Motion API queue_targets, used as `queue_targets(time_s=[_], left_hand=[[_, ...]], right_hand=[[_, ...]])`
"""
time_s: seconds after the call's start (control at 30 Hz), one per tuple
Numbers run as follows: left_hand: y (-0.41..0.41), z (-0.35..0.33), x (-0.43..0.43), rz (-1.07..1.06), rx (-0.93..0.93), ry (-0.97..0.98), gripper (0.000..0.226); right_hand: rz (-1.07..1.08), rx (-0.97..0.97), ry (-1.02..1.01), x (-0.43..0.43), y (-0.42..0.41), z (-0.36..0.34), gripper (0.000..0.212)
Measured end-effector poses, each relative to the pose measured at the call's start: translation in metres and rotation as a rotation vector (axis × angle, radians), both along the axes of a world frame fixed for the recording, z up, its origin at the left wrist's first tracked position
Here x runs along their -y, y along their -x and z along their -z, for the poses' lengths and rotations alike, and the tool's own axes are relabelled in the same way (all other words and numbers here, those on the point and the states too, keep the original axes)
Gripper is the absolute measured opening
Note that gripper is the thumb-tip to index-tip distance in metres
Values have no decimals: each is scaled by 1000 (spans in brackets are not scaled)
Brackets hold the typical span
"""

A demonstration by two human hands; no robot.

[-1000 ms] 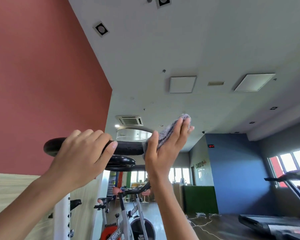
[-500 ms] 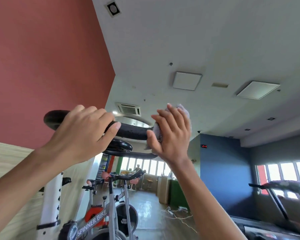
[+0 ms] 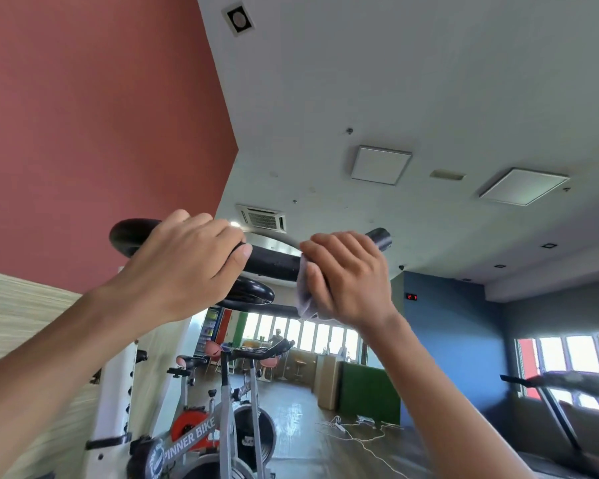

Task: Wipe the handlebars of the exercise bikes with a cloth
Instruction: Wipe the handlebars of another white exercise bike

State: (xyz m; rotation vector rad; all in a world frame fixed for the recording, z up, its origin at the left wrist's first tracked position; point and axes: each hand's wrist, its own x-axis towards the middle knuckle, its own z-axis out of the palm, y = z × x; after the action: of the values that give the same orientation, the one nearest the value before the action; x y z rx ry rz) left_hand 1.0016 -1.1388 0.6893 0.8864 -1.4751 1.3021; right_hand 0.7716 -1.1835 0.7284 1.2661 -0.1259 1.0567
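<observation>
A black padded handlebar runs across the middle of the view, seen from below. My left hand grips its left part, fingers curled over the top. My right hand wraps a grey cloth round the bar's right part, just short of the bar's right end. Only the cloth's lower edge shows under my palm. A second black bar of the same handlebar sits below and behind.
The white post of this bike drops at lower left. A grey spinner bike stands ahead, another behind it. A treadmill is at the right. White cables lie on the floor. A red wall is on the left.
My right hand has closed round the bar with the cloth, where before its fingers lay straight against the cloth. It has slid right towards the bar's end. The view has tilted upward.
</observation>
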Motion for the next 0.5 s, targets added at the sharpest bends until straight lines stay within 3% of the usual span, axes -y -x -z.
queue_targets(time_s=[0.13, 0.2, 0.33, 0.5], left_hand=[[-1, 0, -1, 2, -3, 10, 47], [-1, 1, 0, -3, -14, -7, 50], [-3, 1, -1, -37, -6, -65, 53], [1, 3, -10, -12, -48, -143, 40]], right_hand=[[-34, 238, -75, -6, -25, 11, 43], [56, 206, -116, -11, -33, 15, 38], [302, 160, -402, -39, -31, -5, 48], [251, 247, -415, -37, -42, 2, 45]])
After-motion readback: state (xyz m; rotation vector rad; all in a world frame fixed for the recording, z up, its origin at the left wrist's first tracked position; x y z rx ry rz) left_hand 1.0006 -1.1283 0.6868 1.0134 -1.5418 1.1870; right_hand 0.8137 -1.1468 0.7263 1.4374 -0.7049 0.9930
